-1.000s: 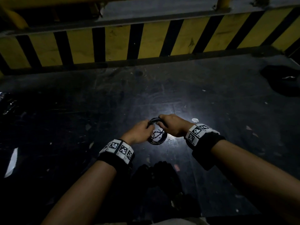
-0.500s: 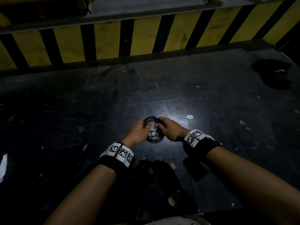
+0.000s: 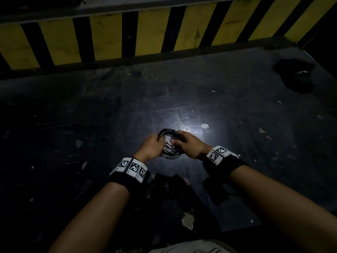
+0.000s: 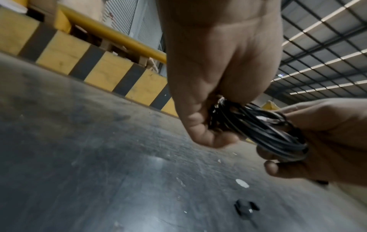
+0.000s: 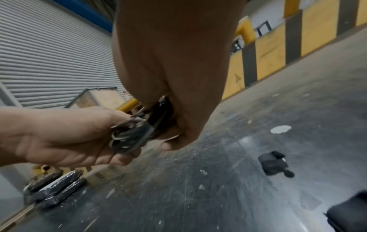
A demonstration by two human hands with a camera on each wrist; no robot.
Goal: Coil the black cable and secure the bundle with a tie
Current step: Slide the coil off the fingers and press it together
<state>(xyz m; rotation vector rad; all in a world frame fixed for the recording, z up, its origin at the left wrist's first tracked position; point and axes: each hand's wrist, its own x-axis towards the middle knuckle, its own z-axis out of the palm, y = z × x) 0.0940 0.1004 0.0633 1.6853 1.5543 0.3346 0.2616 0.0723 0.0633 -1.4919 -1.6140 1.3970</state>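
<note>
The black cable [image 3: 170, 154] is wound into a small round coil of several loops, held a little above the dark floor in front of me. My left hand [image 3: 150, 147] grips the coil's left side, my right hand [image 3: 187, 146] its right side. In the left wrist view the left hand [image 4: 208, 109] closes its fingers round the black cable [image 4: 264, 130], with the right hand [image 4: 317, 138] holding the far side. The right wrist view shows the black cable [image 5: 135, 135] pinched between both hands. A thin light strand, perhaps a tie, shows inside the coil; I cannot tell for sure.
A yellow-and-black striped barrier [image 3: 145, 35] runs along the far edge of the dark, scuffed floor [image 3: 91, 115]. A black cap [image 3: 295, 75] lies at the far right. Black wrapped bundles [image 5: 55, 186] lie at the left. Dark objects [image 3: 169, 187] sit near my wrists.
Both hands have stayed on the coil and drawn closer over it, fingers working at its middle. My head has tilted down a little.
</note>
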